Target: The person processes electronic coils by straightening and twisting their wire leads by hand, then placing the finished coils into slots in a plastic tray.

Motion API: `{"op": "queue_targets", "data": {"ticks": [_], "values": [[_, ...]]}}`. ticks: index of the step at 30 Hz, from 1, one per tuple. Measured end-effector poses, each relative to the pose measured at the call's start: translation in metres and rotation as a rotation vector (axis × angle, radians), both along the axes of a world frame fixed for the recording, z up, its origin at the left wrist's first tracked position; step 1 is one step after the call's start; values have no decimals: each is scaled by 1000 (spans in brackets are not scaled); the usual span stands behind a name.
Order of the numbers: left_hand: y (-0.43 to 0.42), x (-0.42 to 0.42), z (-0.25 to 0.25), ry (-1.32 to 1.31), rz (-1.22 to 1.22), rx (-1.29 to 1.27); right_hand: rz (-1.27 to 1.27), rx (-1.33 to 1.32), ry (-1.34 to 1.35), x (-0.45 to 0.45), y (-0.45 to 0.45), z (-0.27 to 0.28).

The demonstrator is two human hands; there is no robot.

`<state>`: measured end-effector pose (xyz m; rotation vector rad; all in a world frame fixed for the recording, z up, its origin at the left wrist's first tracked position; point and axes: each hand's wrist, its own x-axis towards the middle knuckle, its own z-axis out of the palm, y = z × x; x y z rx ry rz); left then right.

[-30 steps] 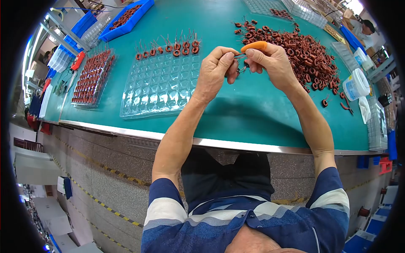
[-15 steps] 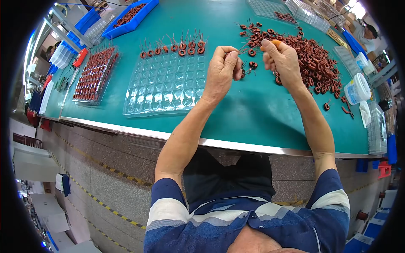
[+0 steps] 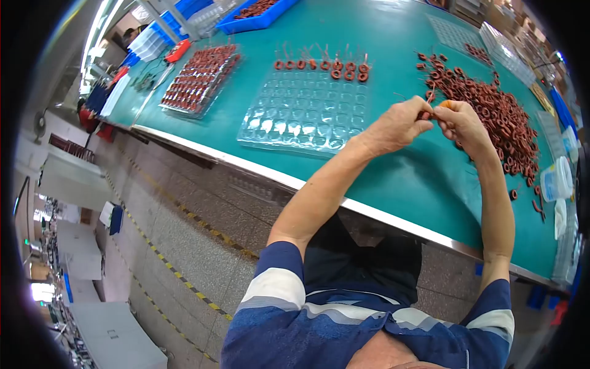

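Observation:
My left hand [image 3: 402, 127] is closed on a reddish-brown wound ring with thin wire leads, partly hidden by its fingers. Touching it from the right is my right hand [image 3: 465, 127], fingers pinched together near the ring, with an orange covering on one finger; what it grips is too small to tell. Beyond and to the right of both hands lies a large pile of similar wound rings [image 3: 501, 123]. Left of my hands is a clear plastic tray [image 3: 301, 111], its back pockets holding several rings with leads pointing up.
A filled clear tray [image 3: 200, 80] lies farther left, near a red device [image 3: 177, 51]. A blue bin [image 3: 261, 19] of rings stands at the back. On the right are a white tub [image 3: 556, 179] and more clear trays. The metal-trimmed table edge [image 3: 295, 180] runs in front.
The view has turned, so the table appears shifted right and tilted. My hands, apart half a second ago, have come together. A ring now shows in my left fingers.

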<state>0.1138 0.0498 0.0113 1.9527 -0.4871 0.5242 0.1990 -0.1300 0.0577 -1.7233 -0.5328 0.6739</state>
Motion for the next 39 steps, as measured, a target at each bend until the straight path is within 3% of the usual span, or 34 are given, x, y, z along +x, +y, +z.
{"op": "queue_targets", "data": {"ticks": [4, 5, 7, 9, 12, 15, 19, 21, 24, 30, 34, 39], "values": [[-3, 1, -3, 129, 86, 13, -127, -134, -398, -17, 6, 0], [-4, 0, -2, 159, 23, -123, -208, -189, -566, -21, 10, -1], [-4, 0, 1, 227, -92, -379, -316, -53, -767, -38, 12, 4], [-6, -2, 4, 215, -232, -625, -239, 65, -454, -32, 10, 14], [-7, -5, 5, 186, -355, -846, -166, 263, -336, -24, 15, 7], [-8, -7, 6, 210, -343, -899, -163, 344, -387, -31, 20, 7], [-9, -4, 5, 277, -260, -756, -188, 221, -888, -39, 22, -6], [-7, -4, 5, 312, -263, -705, -189, 268, -756, -39, 21, -9], [-11, -3, 2, 259, -266, -892, -191, 409, -443, -38, 25, -10], [-11, -3, 0, 250, -285, -919, -269, 401, -397, -44, 29, -11], [-6, -5, 6, 231, -261, -992, -450, 521, -303, -26, 24, -8], [-4, -3, 4, 305, -317, -965, -233, 548, -229, -31, 27, -4]]}}
